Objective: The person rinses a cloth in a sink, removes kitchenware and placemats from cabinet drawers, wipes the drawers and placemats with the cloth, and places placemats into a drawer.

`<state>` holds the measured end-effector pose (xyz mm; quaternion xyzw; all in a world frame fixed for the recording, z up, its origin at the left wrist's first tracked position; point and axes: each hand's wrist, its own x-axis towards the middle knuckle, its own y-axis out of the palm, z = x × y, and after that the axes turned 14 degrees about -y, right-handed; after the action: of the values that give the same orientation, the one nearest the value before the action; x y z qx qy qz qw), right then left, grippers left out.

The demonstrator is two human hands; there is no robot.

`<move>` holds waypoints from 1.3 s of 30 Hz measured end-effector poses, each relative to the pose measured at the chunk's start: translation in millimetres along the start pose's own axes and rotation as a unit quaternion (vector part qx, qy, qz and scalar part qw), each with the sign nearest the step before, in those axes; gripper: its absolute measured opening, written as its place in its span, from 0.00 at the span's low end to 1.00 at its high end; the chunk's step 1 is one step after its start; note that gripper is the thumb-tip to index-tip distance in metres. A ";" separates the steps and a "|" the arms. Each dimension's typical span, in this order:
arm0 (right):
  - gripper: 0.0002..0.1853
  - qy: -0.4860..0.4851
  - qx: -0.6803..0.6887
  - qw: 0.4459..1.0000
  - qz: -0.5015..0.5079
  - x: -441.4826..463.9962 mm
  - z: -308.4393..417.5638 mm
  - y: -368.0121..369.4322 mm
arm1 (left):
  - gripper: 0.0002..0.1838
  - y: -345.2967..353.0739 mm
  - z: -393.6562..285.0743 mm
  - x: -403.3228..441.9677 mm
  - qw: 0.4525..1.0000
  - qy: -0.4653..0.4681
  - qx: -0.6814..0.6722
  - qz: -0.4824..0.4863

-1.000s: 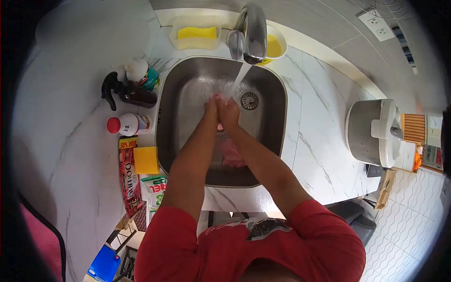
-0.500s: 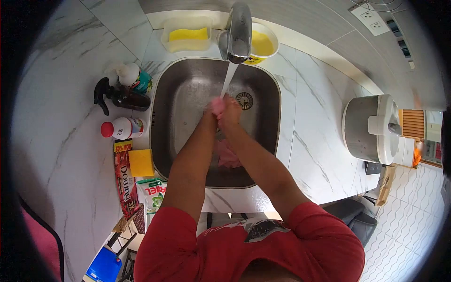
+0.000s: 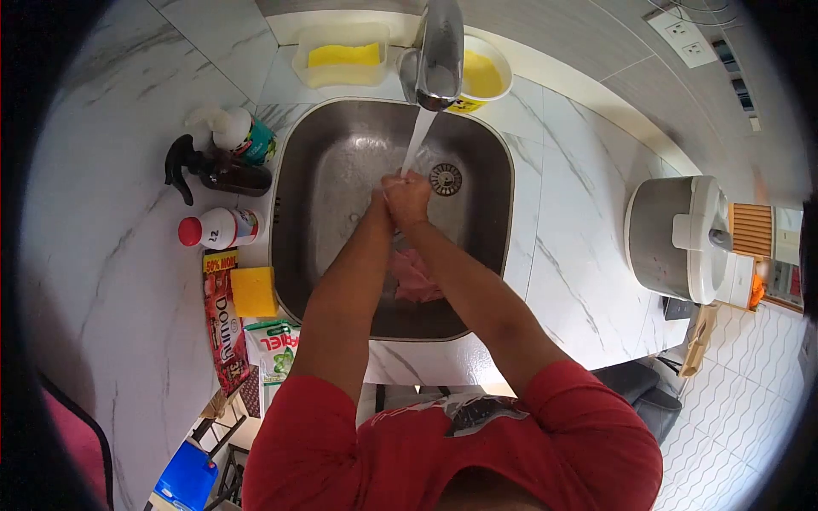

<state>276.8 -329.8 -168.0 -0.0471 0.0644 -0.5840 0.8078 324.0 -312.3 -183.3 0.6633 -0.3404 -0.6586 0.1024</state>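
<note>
Water from the faucet (image 3: 440, 72) runs onto my two hands, which are pressed together over the sink (image 3: 294, 281). My right hand (image 3: 411, 201) is closed and lies over my left hand (image 3: 389, 185), whose fingers are mostly covered. A pink cloth showed between them a moment ago; now it is hidden inside the closed hands. Another pink cloth (image 3: 415, 277) lies crumpled on the sink bottom, below my wrists. The drain strainer (image 3: 446, 179) is just right of my hands.
Left of the sink stand a spray bottle (image 3: 234, 176), a white bottle with red cap (image 3: 223, 229), a yellow sponge (image 3: 254, 292), a Downy packet (image 3: 225, 332) and an Ariel packet (image 3: 274, 351). Behind are two tubs (image 3: 313, 72); a rice cooker (image 3: 669, 238) stands right.
My hands have closed together under the stream, and the pink cloth in them has gone from sight. The camera view has shifted slightly. The cloth below stays in place.
</note>
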 end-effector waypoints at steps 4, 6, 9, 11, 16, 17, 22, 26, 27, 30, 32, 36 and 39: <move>0.09 -0.227 -0.185 0.955 0.039 30.9 -2.3 -27.2 | 0.19 35.4 7.7 -30.9 0.983 -0.001 0.096 -0.156; 0.11 -0.012 -0.204 0.979 -0.005 38.7 24.9 -32.2 | 0.19 22.1 6.8 -15.0 0.987 0.016 0.090 -0.132; 0.12 -0.164 -0.038 0.985 -0.024 16.2 2.3 -12.2 | 0.19 -12.1 0.1 27.2 0.982 0.061 0.152 -0.095; 0.13 -0.095 -0.009 0.995 0.001 -1.9 13.7 -3.2 | 0.18 -44.8 -9.0 56.9 0.947 0.114 0.292 -0.075; 0.15 -0.083 -0.179 0.980 0.007 20.7 -1.7 -17.6 | 0.23 29.2 4.6 -34.8 0.990 0.037 0.055 -0.121; 0.16 -0.089 -0.249 0.964 0.020 45.9 -49.3 -27.5 | 0.23 36.7 5.8 -44.7 0.990 0.035 0.058 -0.121; 0.19 0.090 -0.357 0.916 0.161 61.2 -15.6 -51.6 | 0.26 -26.3 -7.3 -1.1 0.983 0.066 0.156 -0.069; 0.15 0.074 -0.025 0.961 0.264 55.7 -1.2 -60.1 | 0.26 -92.6 6.6 100.0 0.728 0.486 0.444 -0.190; 0.14 0.062 -0.008 0.942 0.329 56.3 6.6 -64.9 | 0.26 -80.8 4.6 87.0 0.784 0.394 0.470 -0.098; 0.11 0.099 0.096 0.961 0.240 42.5 66.0 -92.4 | 0.25 -37.5 2.7 33.3 0.860 0.257 0.440 -0.033; 0.11 0.121 0.117 0.970 0.177 47.1 58.9 -111.6 | 0.26 -7.6 2.0 -12.2 0.890 0.221 0.392 -0.068; 0.11 0.271 0.075 0.956 0.083 25.8 50.9 -103.9 | 0.27 29.1 20.1 -80.9 0.937 0.241 0.252 -0.005; 0.13 0.347 0.219 0.909 0.071 9.6 39.9 -78.8 | 0.26 33.3 24.4 -99.6 0.961 0.228 0.151 0.040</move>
<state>212.2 -363.6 -117.2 0.3414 0.2141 -0.5042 0.7638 300.3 -271.2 -86.5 0.7894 -0.4301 -0.4260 0.1023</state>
